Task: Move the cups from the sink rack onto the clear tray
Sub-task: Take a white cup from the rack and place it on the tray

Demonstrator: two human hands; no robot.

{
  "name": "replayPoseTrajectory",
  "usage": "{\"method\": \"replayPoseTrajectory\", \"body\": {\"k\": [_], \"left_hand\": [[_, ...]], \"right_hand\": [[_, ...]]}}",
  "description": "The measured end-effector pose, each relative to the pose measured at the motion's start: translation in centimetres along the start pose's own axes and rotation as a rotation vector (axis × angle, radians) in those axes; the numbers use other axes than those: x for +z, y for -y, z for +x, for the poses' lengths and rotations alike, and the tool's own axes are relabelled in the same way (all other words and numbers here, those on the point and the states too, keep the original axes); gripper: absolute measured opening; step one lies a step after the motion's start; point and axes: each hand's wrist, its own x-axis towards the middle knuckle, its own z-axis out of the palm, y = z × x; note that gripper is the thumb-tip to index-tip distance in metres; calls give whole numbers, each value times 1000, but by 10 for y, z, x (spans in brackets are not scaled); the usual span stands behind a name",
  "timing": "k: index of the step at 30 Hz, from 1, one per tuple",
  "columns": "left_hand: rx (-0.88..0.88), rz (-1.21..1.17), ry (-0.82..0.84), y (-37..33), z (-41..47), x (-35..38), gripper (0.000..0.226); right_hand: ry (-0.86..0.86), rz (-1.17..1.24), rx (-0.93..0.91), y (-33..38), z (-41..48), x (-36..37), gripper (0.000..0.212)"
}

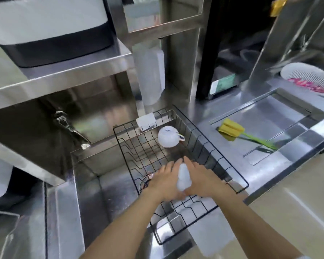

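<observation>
A black wire rack (209, 146) sits over the steel sink (108, 193). At its far end a white cup (167, 137) with a handle lies upside down. Near the rack's middle my left hand (162, 181) and my right hand (202, 179) press together around a blurred white cup (183, 177), which shows between them. The clear tray is not in view.
A faucet (71, 128) juts over the sink from the left. A yellow sponge brush (238, 132) with a green handle lies in a recessed steel basin on the right. A white colander (310, 79) stands at the far right. A steel shelf overhangs the back left.
</observation>
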Motion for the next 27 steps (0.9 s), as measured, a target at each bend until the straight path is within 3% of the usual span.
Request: {"method": "replayPoseTrajectory", "body": {"k": [4,6,10,14,19,27], "left_hand": [[-25,-201,-59,4,6,8,101],[-30,-189,-76,4,6,8,89],[-38,-124,-105,4,-4,-2,89],[-36,-96,-185,4,-25,-30,92],[-26,-21,-359,12,-69,-79,95],[-40,88,-755,47,-190,-140,96]], "right_hand": [[-23,4,-14,2,5,1,102],[-39,21,-41,4,5,1,95],[-22,133,-81,3,0,-4,91],[-44,339,-190,18,-12,-32,57],[-84,458,-350,65,-28,-66,58],[-165,467,-597,172,-57,-86,77]]}}
